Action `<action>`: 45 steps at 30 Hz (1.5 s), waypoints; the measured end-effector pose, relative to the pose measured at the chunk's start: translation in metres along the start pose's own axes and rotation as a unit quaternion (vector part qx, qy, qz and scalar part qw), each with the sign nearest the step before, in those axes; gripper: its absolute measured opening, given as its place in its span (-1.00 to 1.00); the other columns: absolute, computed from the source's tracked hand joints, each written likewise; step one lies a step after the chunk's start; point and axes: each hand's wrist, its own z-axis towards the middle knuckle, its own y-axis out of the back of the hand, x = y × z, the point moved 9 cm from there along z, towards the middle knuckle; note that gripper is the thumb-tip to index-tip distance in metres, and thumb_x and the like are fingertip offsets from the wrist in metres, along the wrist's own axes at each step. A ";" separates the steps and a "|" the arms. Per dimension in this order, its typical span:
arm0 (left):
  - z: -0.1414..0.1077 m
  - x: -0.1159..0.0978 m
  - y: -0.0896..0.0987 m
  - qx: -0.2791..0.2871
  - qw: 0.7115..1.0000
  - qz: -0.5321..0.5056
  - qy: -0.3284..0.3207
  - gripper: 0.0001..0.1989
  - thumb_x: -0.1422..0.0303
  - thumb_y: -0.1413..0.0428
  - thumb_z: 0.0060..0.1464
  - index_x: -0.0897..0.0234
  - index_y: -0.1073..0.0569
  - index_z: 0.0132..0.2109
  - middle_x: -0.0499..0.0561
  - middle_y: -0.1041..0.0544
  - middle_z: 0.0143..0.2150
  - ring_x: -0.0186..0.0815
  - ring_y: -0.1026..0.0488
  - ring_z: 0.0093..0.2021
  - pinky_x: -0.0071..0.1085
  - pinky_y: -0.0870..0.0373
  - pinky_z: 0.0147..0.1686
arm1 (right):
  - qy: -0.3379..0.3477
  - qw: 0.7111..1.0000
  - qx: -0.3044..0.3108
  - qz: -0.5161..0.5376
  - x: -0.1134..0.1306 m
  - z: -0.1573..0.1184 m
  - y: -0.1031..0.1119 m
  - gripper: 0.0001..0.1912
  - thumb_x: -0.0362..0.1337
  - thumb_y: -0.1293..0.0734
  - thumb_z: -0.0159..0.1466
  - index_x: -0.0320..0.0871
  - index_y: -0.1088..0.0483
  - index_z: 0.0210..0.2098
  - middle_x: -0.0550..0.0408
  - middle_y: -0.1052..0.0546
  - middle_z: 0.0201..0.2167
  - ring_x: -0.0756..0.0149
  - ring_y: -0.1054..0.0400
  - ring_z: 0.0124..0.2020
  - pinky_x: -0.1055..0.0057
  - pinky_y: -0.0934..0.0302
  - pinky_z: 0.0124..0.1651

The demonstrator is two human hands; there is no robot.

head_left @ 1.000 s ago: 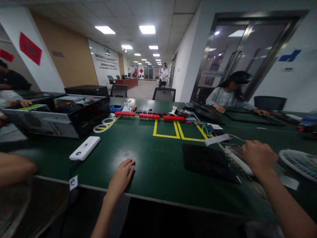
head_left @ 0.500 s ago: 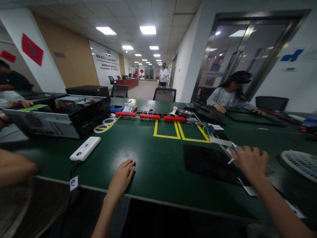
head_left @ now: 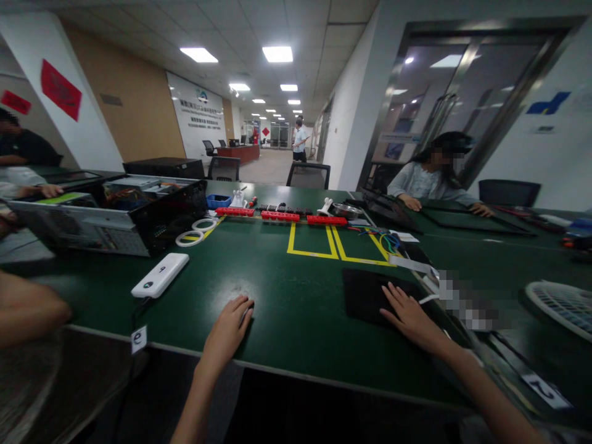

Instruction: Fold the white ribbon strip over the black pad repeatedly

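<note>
My left hand (head_left: 231, 327) rests on the green table near its front edge, fingers lightly curved and lying on the surface; I see nothing gripped, though the underside of the hand is hidden. With fingers spread, my right hand (head_left: 411, 317) lies over the right part of a thin black mat (head_left: 363, 293). Just to its right a white cable or strap (head_left: 428, 299) leads toward a blurred-out patch. Beyond the mat, a flat grey ribbon-like strip (head_left: 407, 264) runs beside blue and green wires (head_left: 388, 243).
An opened computer case (head_left: 139, 216) and a white power bank (head_left: 160, 275) stand at left. White rings (head_left: 189, 237), a blue tray (head_left: 218, 201) and red racks (head_left: 280, 216) line the back, behind yellow tape rectangles (head_left: 312, 254). A co-worker (head_left: 432, 176) sits right, near a white racket-like grid (head_left: 562, 305).
My right hand has moved left, away from the white piece at the right, and now spreads over the black mat. My left hand has stayed in place. A distant person has shifted left.
</note>
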 end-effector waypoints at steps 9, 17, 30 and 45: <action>-0.001 -0.002 0.001 -0.007 1.000 0.014 -0.007 -0.70 0.32 0.05 0.21 0.22 -0.47 0.01 0.08 -0.48 0.07 -0.19 -0.37 0.11 -0.20 -0.22 0.15 | -0.018 1.000 -0.010 -0.021 0.046 -0.005 0.002 -0.18 0.17 0.09 0.26 -0.28 0.04 0.31 -0.17 0.09 0.33 -0.01 0.21 0.33 -0.04 0.16 0.26; -0.001 -0.004 0.000 0.001 1.000 0.014 -0.013 -0.68 0.32 0.03 0.20 0.30 -0.47 0.02 0.15 -0.46 0.08 -0.16 -0.36 0.11 -0.19 -0.22 0.15 | 0.012 1.000 0.012 -0.003 0.138 -0.013 0.012 -0.20 0.14 0.04 0.28 -0.31 0.04 0.31 -0.16 0.12 0.34 -0.01 0.24 0.33 0.00 0.22 0.28; -0.006 -0.024 -0.006 0.114 0.989 0.023 -0.089 -0.46 0.08 -0.08 0.10 0.05 -0.27 0.21 0.04 -0.35 0.21 -0.10 -0.16 0.26 0.03 0.03 0.21 | 0.026 0.999 -0.029 -0.017 0.237 -0.025 0.017 -0.33 -0.03 -0.03 0.31 -0.33 -0.02 0.29 -0.20 0.04 0.32 -0.11 0.17 0.31 -0.06 0.18 0.25; -0.007 -0.026 -0.010 0.155 0.983 0.026 -0.099 -0.42 -0.03 -0.08 0.04 -0.02 -0.29 0.19 0.02 -0.33 0.22 -0.04 -0.12 0.27 0.11 0.10 0.20 | -0.110 0.935 -0.321 -0.105 0.093 -0.048 0.106 -0.49 -0.20 -0.05 0.31 -0.35 -0.16 0.18 -0.32 -0.16 0.22 -0.11 0.04 0.25 -0.07 0.00 0.14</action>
